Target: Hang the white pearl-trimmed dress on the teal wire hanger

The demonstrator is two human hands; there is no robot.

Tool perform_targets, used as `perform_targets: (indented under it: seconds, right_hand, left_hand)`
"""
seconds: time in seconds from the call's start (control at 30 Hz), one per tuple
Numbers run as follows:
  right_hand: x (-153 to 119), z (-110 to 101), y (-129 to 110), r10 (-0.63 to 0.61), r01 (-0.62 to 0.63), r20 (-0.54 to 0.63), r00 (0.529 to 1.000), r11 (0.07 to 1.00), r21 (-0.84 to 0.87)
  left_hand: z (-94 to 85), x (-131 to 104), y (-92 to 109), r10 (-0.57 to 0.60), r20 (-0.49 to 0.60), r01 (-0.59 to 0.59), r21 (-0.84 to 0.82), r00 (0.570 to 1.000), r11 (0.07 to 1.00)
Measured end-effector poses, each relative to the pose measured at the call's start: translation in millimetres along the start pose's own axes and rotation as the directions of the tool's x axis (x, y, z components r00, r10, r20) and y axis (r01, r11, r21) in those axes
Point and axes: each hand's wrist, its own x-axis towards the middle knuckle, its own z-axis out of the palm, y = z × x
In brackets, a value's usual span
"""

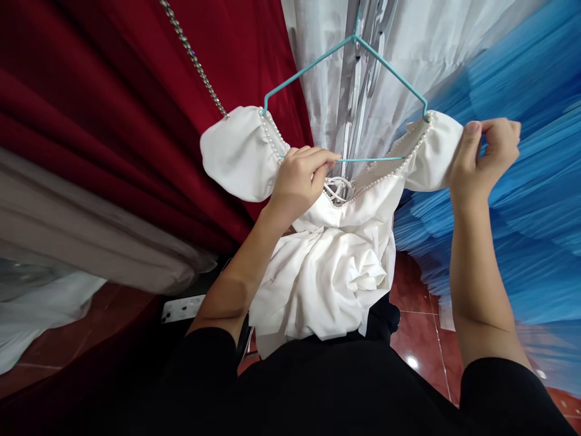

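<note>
The person's right hand [485, 158] pinches the outer edge of a puffed sleeve, thumb against curled fingers. The left hand [300, 181] closes loosely at the neckline, its exact grip unclear. The white dress [329, 272] hangs from a teal hanger [390, 69] between the forearms.

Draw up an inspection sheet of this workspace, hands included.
Surface: glossy red floor tiles; no worktop visible.
Things: white dress, pearl-edged neckline, on a light-blue hanger; skirt bunched.
Clutter: phone on something dark; beaded chain reaching the dress's left-hand sleeve.
Left hand: at the neckline and hanger bar, grip partly hidden.
Right hand: grip pinching the right-hand puff sleeve.
Cables: nothing seen clearly; area by the phone is dark.
Surroundings: red drape left, blue ruffled fabric right.
</note>
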Motion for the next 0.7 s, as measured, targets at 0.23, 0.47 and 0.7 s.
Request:
perform_targets:
  seconds: [0.23, 0.47, 0.7]
  right_hand:
    - [8.5, -16.0, -27.5, -0.134, 0.142, -0.169, 0.976, 0.989, 0.036]
    - [-22.5, -8.6, -123.4, -0.411, 0.314, 0.214, 0.886, 0.872, 0.374]
    - [-68.7, 34.8, -134.1, -0.367, 0.206, 0.542, 0.756, 0.919, 0.336]
  left_hand:
    - [-0.9, 0.3, 2.8, 0.0, -0.005, 0.0, -0.046, 1.0, 0.999]
    - [2.4, 1.5, 1.7, 0.0, 0.001, 0.0, -0.023, 1.0, 1.0]
    - [3.2, -4.5, 3.7, 0.027, -0.019, -0.027, -0.016, 0.999, 1.0]
